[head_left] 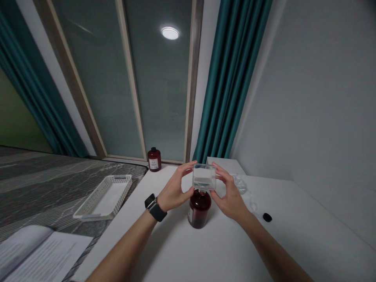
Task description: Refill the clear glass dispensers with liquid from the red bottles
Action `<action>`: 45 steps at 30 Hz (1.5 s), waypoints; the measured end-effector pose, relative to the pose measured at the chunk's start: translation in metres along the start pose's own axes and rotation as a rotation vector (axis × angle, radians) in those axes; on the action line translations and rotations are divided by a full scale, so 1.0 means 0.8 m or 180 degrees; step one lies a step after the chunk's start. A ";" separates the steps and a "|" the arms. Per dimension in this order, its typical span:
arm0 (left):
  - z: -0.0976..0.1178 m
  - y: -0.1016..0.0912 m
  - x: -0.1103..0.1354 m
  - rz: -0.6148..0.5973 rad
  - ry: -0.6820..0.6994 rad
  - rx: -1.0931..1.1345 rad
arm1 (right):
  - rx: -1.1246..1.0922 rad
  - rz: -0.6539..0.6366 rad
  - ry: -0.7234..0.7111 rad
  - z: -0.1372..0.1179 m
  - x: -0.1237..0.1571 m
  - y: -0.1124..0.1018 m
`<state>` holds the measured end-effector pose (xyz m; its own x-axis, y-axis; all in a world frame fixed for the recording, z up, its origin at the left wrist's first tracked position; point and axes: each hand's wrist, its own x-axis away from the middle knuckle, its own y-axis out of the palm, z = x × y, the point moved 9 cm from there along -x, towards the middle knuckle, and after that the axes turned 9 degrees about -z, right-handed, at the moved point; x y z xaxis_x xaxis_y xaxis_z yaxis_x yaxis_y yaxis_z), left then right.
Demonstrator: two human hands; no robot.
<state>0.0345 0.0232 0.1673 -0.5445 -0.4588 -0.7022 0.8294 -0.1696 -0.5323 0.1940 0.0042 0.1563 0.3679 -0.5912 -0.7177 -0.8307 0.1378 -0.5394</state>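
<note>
A clear, square-sided bottle (204, 177) is gripped from both sides by my two hands. My left hand (176, 188), with a black watch on its wrist, curls its fingers and thumb round the left side. On the right side, my right hand (230, 197) presses its fingertips and thumb. The clear bottle sits directly over the mouth of a dark brown-red bottle (199, 211), which stands upright on the white table (182, 258). Its narrow end seems turned down; whether the two necks touch, I cannot tell. Part of a pale label shows on the brown bottle's left side.
A black cap (267, 217) lies right of my right hand. Crumpled clear plastic (241, 184) and a white box (226, 164) are behind it. A second brown bottle (154, 159), capped, stands at the back left. Left are a white basket (113, 213) and an open book (55, 254).
</note>
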 end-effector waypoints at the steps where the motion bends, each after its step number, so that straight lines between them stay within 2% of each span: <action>1: 0.000 0.000 0.000 -0.0004 0.0004 -0.0010 | 0.0012 0.0009 -0.0001 0.000 0.000 0.000; 13: 0.009 -0.002 -0.003 -0.0041 0.0086 -0.0235 | 0.0067 0.0043 -0.0037 -0.002 -0.001 -0.002; 26: 0.006 0.004 0.004 -0.0088 0.0069 -0.0375 | 0.0350 0.0098 -0.0129 -0.008 0.005 -0.001; 35: 0.023 0.002 0.001 -0.0122 0.0358 -0.0779 | 0.0403 0.0268 -0.0231 -0.009 0.010 -0.003; 45: 0.029 0.002 0.002 -0.0050 0.0393 -0.0860 | 0.0539 0.0276 -0.0391 -0.011 0.012 -0.003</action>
<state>0.0377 0.0020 0.1761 -0.5818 -0.3455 -0.7363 0.7664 0.0702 -0.6385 0.1958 -0.0084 0.1544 0.3547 -0.4716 -0.8073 -0.7833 0.3216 -0.5321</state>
